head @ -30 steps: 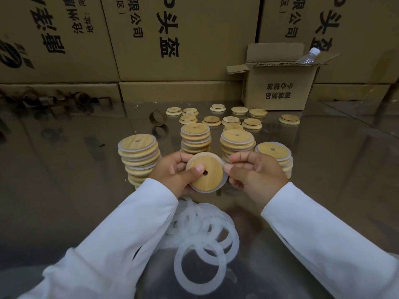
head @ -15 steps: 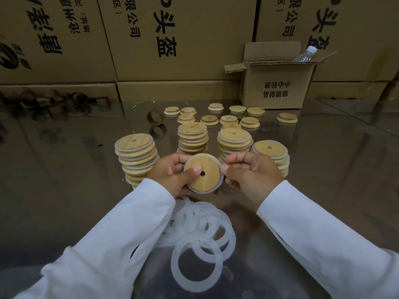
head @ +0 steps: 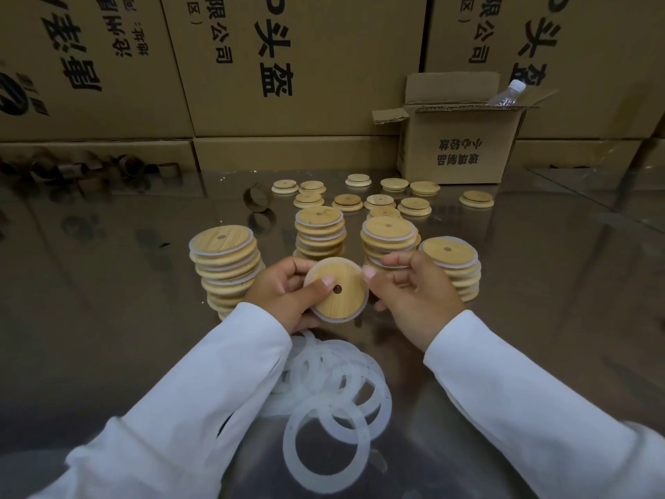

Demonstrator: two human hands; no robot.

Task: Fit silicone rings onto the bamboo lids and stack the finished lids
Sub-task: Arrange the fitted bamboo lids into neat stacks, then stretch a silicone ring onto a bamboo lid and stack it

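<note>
A round bamboo lid (head: 340,288) with a centre hole and a white silicone ring around its edge is held upright above the table. My left hand (head: 284,293) grips its left side, thumb pressed near the hole. My right hand (head: 414,293) pinches the lid's right edge with thumb and fingers. Several stacks of ringed lids (head: 225,259) stand just behind the hands. Loose white silicone rings (head: 329,401) lie in a heap below my wrists. Bare bamboo lids (head: 379,201) are scattered farther back.
A glossy table (head: 108,300) carries everything. A small open carton (head: 462,145) with a plastic bottle (head: 507,93) stands at the back right. Large cartons (head: 288,66) wall the far edge. A brown tape roll core (head: 257,198) stands behind the stacks.
The lid has turned slightly in my hands; my right thumb now sits at its right edge. The hands stay in about the same place.
</note>
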